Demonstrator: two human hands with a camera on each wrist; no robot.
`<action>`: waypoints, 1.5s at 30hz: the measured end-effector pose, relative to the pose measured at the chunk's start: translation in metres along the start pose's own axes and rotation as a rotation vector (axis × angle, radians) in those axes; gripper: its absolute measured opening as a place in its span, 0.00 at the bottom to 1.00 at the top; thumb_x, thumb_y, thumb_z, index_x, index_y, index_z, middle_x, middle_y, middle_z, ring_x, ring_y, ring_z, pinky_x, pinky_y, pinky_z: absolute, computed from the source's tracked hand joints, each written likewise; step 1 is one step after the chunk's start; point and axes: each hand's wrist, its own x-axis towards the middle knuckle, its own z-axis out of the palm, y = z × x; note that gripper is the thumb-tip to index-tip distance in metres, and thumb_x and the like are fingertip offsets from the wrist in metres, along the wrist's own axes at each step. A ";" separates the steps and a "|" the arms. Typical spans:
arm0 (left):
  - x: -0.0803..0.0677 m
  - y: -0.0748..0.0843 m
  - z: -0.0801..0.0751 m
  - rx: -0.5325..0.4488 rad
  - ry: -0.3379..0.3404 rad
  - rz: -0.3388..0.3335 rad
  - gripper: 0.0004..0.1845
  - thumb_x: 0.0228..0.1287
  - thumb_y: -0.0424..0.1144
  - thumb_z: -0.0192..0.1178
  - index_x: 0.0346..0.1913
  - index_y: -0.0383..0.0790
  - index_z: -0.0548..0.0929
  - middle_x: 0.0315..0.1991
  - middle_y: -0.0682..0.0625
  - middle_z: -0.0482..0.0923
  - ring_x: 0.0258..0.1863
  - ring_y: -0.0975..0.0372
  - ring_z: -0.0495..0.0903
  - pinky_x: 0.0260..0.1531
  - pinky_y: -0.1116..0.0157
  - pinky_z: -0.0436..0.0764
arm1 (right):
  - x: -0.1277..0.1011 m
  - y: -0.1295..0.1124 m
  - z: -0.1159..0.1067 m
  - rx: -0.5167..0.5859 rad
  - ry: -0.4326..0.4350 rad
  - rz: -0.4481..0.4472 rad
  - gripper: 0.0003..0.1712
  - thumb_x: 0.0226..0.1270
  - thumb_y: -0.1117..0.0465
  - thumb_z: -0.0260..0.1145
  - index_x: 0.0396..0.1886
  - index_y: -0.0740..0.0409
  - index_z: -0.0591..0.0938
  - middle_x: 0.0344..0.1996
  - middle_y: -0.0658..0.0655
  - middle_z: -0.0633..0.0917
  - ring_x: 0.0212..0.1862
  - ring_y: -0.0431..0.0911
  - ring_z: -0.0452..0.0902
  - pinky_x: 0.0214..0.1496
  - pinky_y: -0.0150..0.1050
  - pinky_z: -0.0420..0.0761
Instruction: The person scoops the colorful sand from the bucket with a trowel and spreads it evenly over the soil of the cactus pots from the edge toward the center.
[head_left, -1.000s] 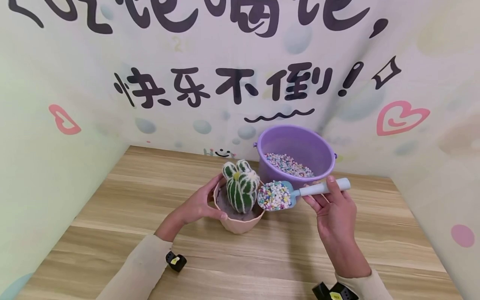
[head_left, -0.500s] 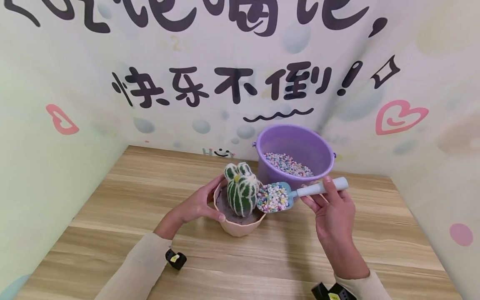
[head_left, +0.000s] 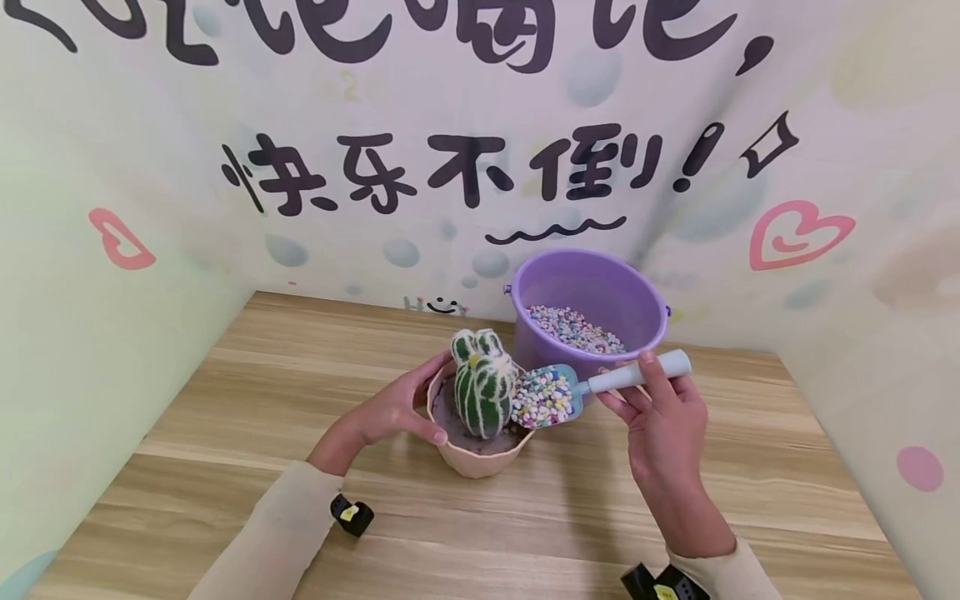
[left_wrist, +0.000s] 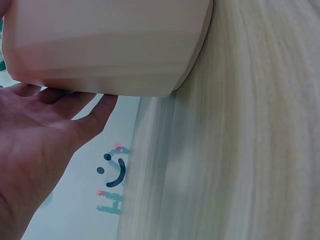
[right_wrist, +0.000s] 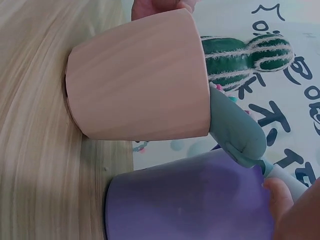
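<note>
A peach flowerpot [head_left: 480, 464] holds grey soil and a green cactus [head_left: 483, 396] with white fuzzy ribs. My left hand [head_left: 393, 408] grips the pot's left side, thumb on the front rim and the other fingers behind; the left wrist view shows those fingers [left_wrist: 97, 112] against the pot wall. In my right hand [head_left: 667, 425] is the handle of a light blue scoop [head_left: 576, 392], heaped with multicoloured pebbles [head_left: 542, 397]. The scoop's lip lies over the pot's right rim, close beside the cactus. From the right wrist, the scoop [right_wrist: 237, 127] overlaps the rim.
A purple bucket [head_left: 525, 337] with more small coloured pebbles [head_left: 573, 329] stands behind and to the right of the pot, against the printed back wall [head_left: 360, 250]. Everything rests on a wood-grain table [head_left: 225, 400], with walls at both sides.
My right hand has shifted slightly left, bringing the scoop's lip lower and further over the pot's rim. The pot, still in my left hand, has come slightly nearer to me.
</note>
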 end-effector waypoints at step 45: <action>0.007 -0.002 -0.011 -0.036 -0.087 -0.013 0.64 0.40 0.43 0.77 0.78 0.39 0.46 0.76 0.40 0.51 0.73 0.48 0.55 0.63 0.67 0.67 | 0.006 -0.002 0.025 -0.176 -0.066 -0.058 0.18 0.61 0.59 0.71 0.45 0.63 0.77 0.31 0.56 0.86 0.26 0.47 0.86 0.31 0.44 0.86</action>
